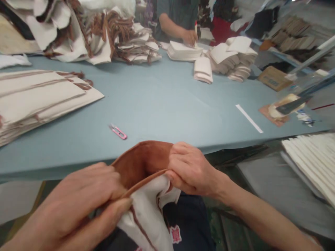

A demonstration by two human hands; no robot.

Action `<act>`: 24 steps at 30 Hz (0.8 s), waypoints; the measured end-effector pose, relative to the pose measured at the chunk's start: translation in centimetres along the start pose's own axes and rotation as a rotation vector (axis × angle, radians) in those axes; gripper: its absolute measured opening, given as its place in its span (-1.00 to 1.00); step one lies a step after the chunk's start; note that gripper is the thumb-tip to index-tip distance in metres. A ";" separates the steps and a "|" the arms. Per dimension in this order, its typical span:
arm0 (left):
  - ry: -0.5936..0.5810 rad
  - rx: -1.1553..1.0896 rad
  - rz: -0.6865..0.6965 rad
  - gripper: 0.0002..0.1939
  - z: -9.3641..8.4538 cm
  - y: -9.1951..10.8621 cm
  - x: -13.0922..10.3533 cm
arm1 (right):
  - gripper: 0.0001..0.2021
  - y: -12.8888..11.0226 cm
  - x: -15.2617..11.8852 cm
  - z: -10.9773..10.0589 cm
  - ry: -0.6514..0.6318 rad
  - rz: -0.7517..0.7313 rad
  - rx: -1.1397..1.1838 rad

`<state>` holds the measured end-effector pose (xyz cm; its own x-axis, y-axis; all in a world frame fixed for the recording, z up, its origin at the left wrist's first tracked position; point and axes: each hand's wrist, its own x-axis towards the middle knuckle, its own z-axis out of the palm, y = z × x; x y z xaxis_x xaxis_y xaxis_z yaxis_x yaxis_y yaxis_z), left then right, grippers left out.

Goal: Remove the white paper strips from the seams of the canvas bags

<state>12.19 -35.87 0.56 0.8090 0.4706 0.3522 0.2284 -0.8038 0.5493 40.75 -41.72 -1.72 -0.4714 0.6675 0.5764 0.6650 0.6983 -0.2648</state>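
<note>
A cream sewn fabric piece [150,205] with a brown inside band [143,162] is held above my lap, its upper rim spread into a loop. My left hand [89,198] pinches the near rim at the left, thumb in front and fingers curled over the edge. At the right end of the loop, my right hand [191,167] is closed round the rim. Dark brown seams run down the cream cloth. Whether the piece is a bag or a garment cannot be made out. Pink thread snips [118,131] lie on the blue table [162,101] beyond my hands.
Stacked cream panels [39,97] lie at the left, with brown-edged bundles [102,35] behind. Across the table, a person's hand [190,36] holds a pen over cut pieces [183,51]. A white strip [249,118] and a metal stand [286,106] are at the right.
</note>
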 end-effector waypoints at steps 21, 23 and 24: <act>-0.036 -0.557 -0.328 -0.10 0.9 -6.0 1.2 | -0.59 0.2 3.4 -0.8 -0.170 0.292 0.684; -0.035 -0.621 -0.343 -0.11 1.1 -6.3 1.1 | -0.53 0.9 2.3 -1.0 -0.165 0.374 0.672; -0.046 -0.642 -0.351 -0.13 1.2 -6.2 1.1 | -0.51 1.3 1.8 -1.0 -0.169 0.411 0.663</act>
<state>12.32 -30.76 -3.35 0.7717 0.6340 0.0496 0.1275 -0.2307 0.9646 41.34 -39.90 -0.24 -0.3801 0.8979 0.2222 0.3463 0.3609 -0.8659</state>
